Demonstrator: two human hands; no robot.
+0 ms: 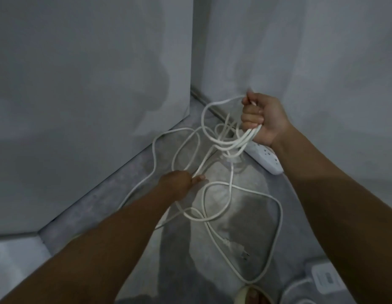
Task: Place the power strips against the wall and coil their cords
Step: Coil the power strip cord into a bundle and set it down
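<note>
Cord (pixel 229 137) loops bunched inside right hand (pixel 264 119) fingers (pixel 248 117); left hand (pixel 179 183) pinching strand.

Coiling a white cord in a corner

Right hand (pixel 264 119) grips several loops of cord (pixel 219 141); left hand (pixel 179 182) pinches a strand. A strip (pixel 266 159) lies against the wall (pixel 322 62), plug (pixel 239 249) on the floor (pixel 245 220).

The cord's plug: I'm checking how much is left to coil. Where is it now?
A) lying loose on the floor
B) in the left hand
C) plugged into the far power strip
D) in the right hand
A: the plug lies on the floor near the bottom of the view, away from both hands.
</note>
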